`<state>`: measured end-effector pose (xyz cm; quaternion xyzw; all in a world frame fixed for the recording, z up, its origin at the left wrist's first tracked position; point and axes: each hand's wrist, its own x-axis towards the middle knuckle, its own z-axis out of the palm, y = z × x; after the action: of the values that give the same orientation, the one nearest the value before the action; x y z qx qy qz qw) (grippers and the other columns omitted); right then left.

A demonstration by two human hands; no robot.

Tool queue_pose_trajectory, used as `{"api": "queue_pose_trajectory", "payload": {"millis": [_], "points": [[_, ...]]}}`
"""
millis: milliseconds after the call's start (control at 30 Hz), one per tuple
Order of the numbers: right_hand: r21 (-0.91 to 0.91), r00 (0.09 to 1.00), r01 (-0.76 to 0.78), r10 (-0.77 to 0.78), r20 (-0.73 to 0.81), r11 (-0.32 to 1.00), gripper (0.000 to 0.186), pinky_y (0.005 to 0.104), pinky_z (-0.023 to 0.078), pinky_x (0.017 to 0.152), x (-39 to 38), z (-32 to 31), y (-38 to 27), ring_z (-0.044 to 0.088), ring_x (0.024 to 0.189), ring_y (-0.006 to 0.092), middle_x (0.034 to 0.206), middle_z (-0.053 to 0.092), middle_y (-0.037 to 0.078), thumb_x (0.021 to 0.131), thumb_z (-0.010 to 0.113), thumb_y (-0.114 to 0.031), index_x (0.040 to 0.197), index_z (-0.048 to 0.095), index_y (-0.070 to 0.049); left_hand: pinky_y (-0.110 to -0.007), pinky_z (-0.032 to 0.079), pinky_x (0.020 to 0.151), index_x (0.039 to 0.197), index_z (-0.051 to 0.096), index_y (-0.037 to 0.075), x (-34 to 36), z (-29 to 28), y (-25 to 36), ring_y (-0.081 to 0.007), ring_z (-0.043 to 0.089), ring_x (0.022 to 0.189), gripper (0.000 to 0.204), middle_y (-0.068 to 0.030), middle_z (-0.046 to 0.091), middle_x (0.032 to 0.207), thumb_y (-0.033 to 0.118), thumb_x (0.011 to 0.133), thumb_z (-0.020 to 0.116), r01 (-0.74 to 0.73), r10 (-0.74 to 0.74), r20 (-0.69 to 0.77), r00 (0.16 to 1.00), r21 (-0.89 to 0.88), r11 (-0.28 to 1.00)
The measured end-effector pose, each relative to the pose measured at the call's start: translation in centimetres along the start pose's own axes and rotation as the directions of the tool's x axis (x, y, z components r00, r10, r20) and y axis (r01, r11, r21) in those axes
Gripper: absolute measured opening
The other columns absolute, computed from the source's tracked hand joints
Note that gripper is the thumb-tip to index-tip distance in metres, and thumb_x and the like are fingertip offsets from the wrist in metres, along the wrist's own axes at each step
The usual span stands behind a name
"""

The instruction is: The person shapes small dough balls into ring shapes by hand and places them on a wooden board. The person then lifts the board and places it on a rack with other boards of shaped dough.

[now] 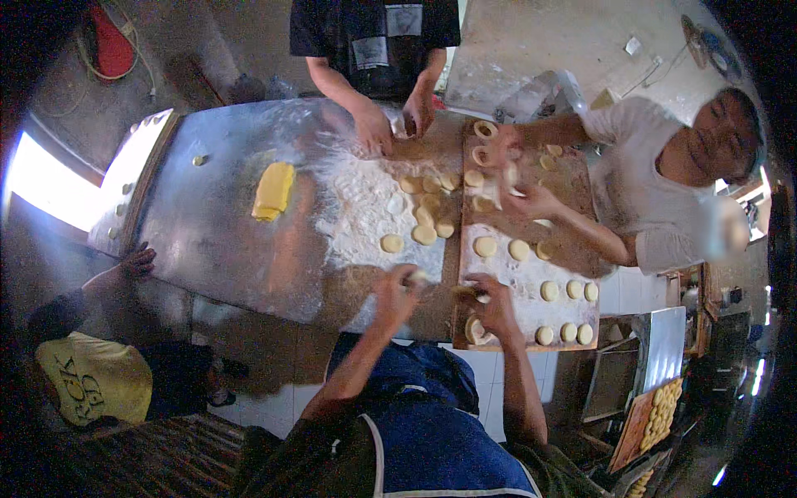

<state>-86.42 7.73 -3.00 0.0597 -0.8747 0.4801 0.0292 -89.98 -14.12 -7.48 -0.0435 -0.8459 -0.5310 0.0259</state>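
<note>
Over the near edge of the metal table, my left hand [397, 292] is curled, slightly blurred, round a small pale piece of dough [417, 278]. My right hand [491, 303] is at the left edge of the floured board [519, 286]. Its fingers are pinched on a piece of dough [469, 293], mostly hidden by them. Just below that hand lies a dough ring [475, 330] on the board. Beyond my hands, several round dough discs [392, 243] lie on and beside a patch of white flour [353, 217]. More discs [549, 290] sit in rows on the board.
Across the table, a person in a dark shirt [374, 33] works in the flour. At the right, another person's hands [531, 199] handle dough over the board. A yellow block [272, 192] lies left of the flour. Someone's hand [138, 262] rests at the left edge. Lower right stands a filled tray [635, 427].
</note>
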Motion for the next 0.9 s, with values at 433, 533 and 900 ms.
{"api": "queue_pose_trajectory", "payload": {"millis": [433, 533, 900], "points": [[-0.362, 0.989, 0.136, -0.103, 0.109, 0.922, 0.022, 0.0361, 0.052, 0.062, 17.4, 17.2, -1.6, 0.064, 0.065, 0.026, 0.074, 0.065, 0.014, 0.07, 0.075, -0.014, 0.083, 0.061, -0.002, -0.045, 0.047, 0.083, 0.11, 0.059, 0.003, 5.7, -9.1, -6.7, -0.0327, 0.059, 0.097, 0.03, -0.018, 0.059, 0.103, 0.013, 0.083, 0.066, -0.024, 0.045, -0.294, 0.955, 0.075, 0.997], [-0.037, 0.989, -0.075, 0.08, 0.125, 0.996, 0.025, 0.0295, 0.049, 0.06, 15.5, 16.0, -2.6, 0.06, 0.064, 0.015, 0.072, 0.064, 0.008, 0.071, 0.077, -0.012, 0.083, 0.059, -0.001, -0.032, 0.055, 0.072, 0.107, 0.064, -0.002, 6.8, -8.9, -5.9, -0.0224, 0.066, 0.086, 0.027, -0.0142, 0.065, 0.099, 0.018, 0.089, 0.065, 0.031, -0.075, -0.25, 0.965, -0.176, 0.984], [0.147, 0.984, -0.178, 0.176, 0.024, 0.973, 0.05, 0.0313, 0.053, 0.07, 11.2, 11.9, -6.7, 0.063, 0.08, 0.0168, 0.094, 0.062, 0.01, 0.076, 0.071, -0.001, 0.121, 0.048, -0.003, -0.03, 0.053, 0.075, 0.113, 0.059, -0.001, 7.7, -6.9, -3.6, -0.0169, 0.065, 0.087, 0.025, -0.0101, 0.066, 0.097, 0.011, 0.092, 0.061, 0.159, -0.035, 0.213, 0.976, -0.598, 0.785]]}}
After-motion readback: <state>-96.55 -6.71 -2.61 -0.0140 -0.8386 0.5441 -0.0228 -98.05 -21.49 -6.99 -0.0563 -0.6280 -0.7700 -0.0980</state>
